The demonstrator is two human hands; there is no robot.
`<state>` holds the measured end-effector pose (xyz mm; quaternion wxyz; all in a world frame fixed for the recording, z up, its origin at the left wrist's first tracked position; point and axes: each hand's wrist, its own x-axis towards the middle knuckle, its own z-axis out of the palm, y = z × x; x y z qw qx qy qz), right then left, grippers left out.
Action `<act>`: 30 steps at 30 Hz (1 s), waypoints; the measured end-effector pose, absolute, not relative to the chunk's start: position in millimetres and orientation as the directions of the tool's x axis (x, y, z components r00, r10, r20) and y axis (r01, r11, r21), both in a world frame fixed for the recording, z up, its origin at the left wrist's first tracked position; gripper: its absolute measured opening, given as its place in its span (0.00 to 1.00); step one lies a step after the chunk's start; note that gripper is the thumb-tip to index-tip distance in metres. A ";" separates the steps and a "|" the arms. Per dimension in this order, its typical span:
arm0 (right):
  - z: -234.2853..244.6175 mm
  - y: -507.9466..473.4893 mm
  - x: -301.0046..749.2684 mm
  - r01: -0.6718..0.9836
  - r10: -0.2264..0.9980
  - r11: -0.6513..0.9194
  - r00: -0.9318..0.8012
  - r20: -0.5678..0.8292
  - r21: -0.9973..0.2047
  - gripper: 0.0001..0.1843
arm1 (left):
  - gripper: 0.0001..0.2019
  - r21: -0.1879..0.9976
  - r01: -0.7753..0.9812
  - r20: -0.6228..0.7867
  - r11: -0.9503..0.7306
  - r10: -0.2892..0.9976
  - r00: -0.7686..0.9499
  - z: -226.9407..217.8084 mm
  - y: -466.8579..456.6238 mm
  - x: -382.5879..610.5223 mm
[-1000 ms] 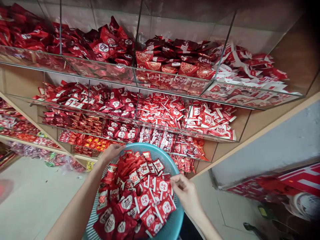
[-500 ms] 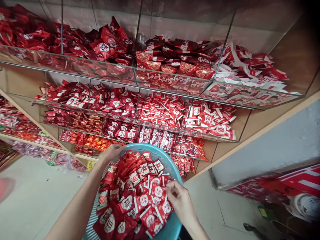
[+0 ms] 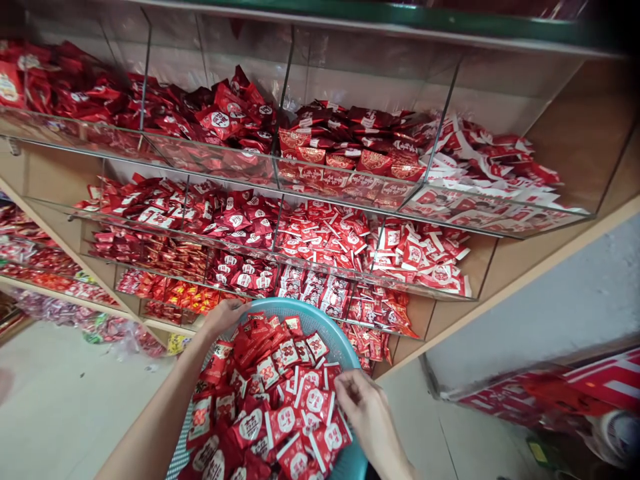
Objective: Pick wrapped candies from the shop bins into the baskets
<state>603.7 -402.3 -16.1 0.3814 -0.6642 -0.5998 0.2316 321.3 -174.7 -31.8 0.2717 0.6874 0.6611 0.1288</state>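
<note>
A teal plastic basket [image 3: 346,340] full of small red wrapped packets [image 3: 287,417] is in front of me at the lower middle. Many packets carry white labels with red or dark characters. My left hand [image 3: 225,317] is closed over the basket's far left rim. On the right side of the basket, my right hand [image 3: 367,407] has its fingers curled, thumb and fingertips close together beside a red-and-white packet [image 3: 317,399]. Whether that packet is between the fingertips is hidden.
Shelves with clear dividers [image 3: 285,100] rise beyond the basket, their compartments filled with red packets [image 3: 325,233]. More bagged goods [image 3: 115,327] lie low on the left. A grey wall [image 3: 550,313] and a white round object [image 3: 617,430] are on the right, above pale floor tiles [image 3: 100,400].
My view has tipped up slightly, so the shelves and basket sit lower in the picture. My right hand stays by the packets on the right; my left hand stays on the rim.
</note>
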 end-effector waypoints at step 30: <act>136.9 -140.6 583.0 0.787 0.756 0.605 -0.615 0.223 0.117 0.13 | 0.23 0.518 0.855 -0.192 0.033 0.978 0.078 -21.3 -182.6 318.9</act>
